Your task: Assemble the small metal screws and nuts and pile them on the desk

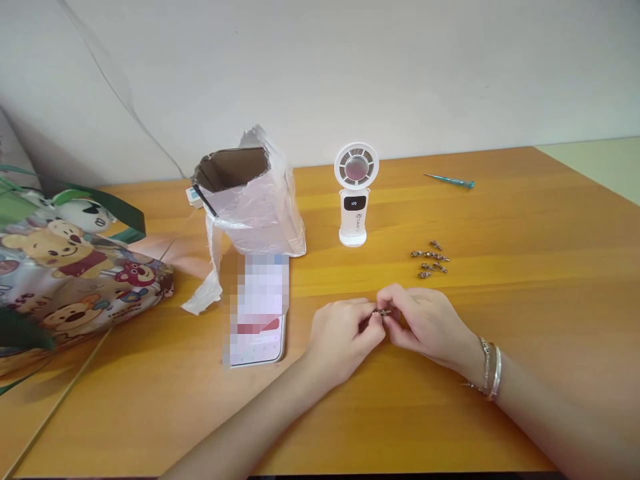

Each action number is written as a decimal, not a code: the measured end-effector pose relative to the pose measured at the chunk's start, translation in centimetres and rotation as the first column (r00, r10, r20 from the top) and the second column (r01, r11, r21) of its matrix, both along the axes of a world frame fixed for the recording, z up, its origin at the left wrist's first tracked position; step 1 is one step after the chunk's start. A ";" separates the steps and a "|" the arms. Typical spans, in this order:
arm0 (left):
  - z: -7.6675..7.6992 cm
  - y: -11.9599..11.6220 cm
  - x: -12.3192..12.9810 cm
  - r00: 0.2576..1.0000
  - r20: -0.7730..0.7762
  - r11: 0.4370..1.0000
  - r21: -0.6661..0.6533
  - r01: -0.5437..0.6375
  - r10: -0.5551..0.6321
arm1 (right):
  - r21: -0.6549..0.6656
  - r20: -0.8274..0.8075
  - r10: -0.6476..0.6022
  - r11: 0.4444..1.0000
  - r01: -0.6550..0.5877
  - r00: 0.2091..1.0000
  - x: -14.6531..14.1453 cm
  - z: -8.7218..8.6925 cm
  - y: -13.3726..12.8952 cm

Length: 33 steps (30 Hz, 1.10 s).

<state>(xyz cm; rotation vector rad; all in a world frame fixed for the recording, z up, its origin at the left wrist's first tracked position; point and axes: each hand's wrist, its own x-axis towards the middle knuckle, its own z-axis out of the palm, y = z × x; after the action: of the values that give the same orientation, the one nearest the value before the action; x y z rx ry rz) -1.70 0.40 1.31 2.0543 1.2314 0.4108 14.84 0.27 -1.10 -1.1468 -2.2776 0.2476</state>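
A small dark metal fitting (383,312) with a thin shiny end is pinched between the fingertips of both hands, just above the wooden table or resting on it; I cannot tell which. My left hand (343,330) has its thumb and index finger closed on the near left side of the piece. From the right, my right hand (433,323) grips it with bent fingers that partly cover it. Beyond my right hand lies a loose group of several similar metal fittings (434,257), apart from both hands. Their exact kind is too small to make out.
A white handheld fan (354,217) stands upright beyond my hands. Behind the phone (260,343) is an open box (260,213) in torn white plastic. A teal screwdriver (453,181) lies at the back right. A cartoon-printed bag (95,273) fills the left side.
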 end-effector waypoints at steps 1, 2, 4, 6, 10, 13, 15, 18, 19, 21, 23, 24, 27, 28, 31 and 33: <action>0.0 0.0 0.0 1.000 -0.002 1.000 -0.002 0.012 -0.012 | -0.002 0.005 0.011 1.000 -0.011 1.000 0.0 0.0 0.0; 0.1 0.0 0.0 1.000 -0.003 1.000 -0.008 0.028 -0.028 | -0.016 0.004 0.022 1.000 -0.022 1.000 0.1 0.1 0.0; 0.2 0.0 -0.1 0.998 0.002 0.998 -0.026 0.063 -0.063 | -0.055 -0.001 0.044 0.998 -0.044 0.999 0.2 0.2 -0.1; 0.3 0.0 -0.1 0.995 0.017 0.994 -0.046 0.096 -0.096 | -0.067 0.000 0.062 0.996 -0.062 0.998 0.3 0.3 -0.2; 0.4 -0.2 -0.1 0.994 0.045 0.992 -0.079 0.101 -0.098 | 0.007 0.003 0.077 0.997 -0.077 0.997 0.2 0.3 -0.2; 0.3 -0.1 -0.1 0.995 0.049 0.993 -0.079 0.089 -0.085 | 0.007 -0.003 0.070 0.997 -0.070 0.998 0.1 0.2 -0.2; 0.3 0.0 -0.1 0.995 0.051 0.993 -0.068 0.092 -0.089 | -0.012 -0.018 0.055 0.998 -0.056 0.998 0.2 0.3 -0.2; 0.3 0.1 -0.1 0.997 0.030 0.997 -0.035 0.075 -0.074 | -0.004 -0.027 0.029 1.000 -0.029 0.999 0.5 0.2 -0.1; 0.3 0.2 -0.1 0.998 0.014 0.998 -0.016 0.060 -0.060 | 0.005 -0.023 0.024 1.000 -0.024 0.999 0.5 0.2 -0.1; 0.4 0.2 -0.1 0.999 -0.020 0.999 0.029 0.027 -0.027 | 0.014 -0.016 0.017 1.000 -0.017 1.000 0.7 0.1 -0.1; 0.4 0.2 -0.2 0.999 -0.032 0.998 0.069 -0.003 0.006 | -0.001 -0.019 0.015 1.000 -0.015 1.000 0.7 -0.1 -0.1; 0.4 0.2 -0.2 0.999 -0.026 0.996 0.084 -0.018 0.021 | -0.014 -0.023 0.013 1.000 -0.014 1.000 0.8 -0.1 0.0; 0.3 0.2 -0.3 0.998 0.009 0.992 0.111 -0.057 0.056 | -0.055 -0.040 -0.003 0.998 0.001 0.999 0.8 -0.2 0.0; 0.3 0.3 -0.4 0.998 0.014 0.992 0.112 -0.060 0.059 | -0.077 -0.047 -0.012 0.997 0.008 0.999 0.8 -0.2 0.0; 0.2 0.4 -0.4 0.999 -0.003 0.995 0.099 -0.032 0.033 | -0.198 -0.102 -0.044 0.980 0.023 0.994 0.7 0.2 -0.2; 0.2 0.4 -0.3 1.000 -0.005 0.996 0.087 0.000 0.001 | -0.335 -0.200 -0.063 0.942 -0.008 0.978 0.6 0.6 -0.4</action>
<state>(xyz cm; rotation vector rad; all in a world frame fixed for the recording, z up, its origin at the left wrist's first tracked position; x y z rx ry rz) -2.04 0.83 1.55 2.1296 1.2371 0.4671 15.44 -0.13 -0.53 -1.2523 -2.0816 0.7334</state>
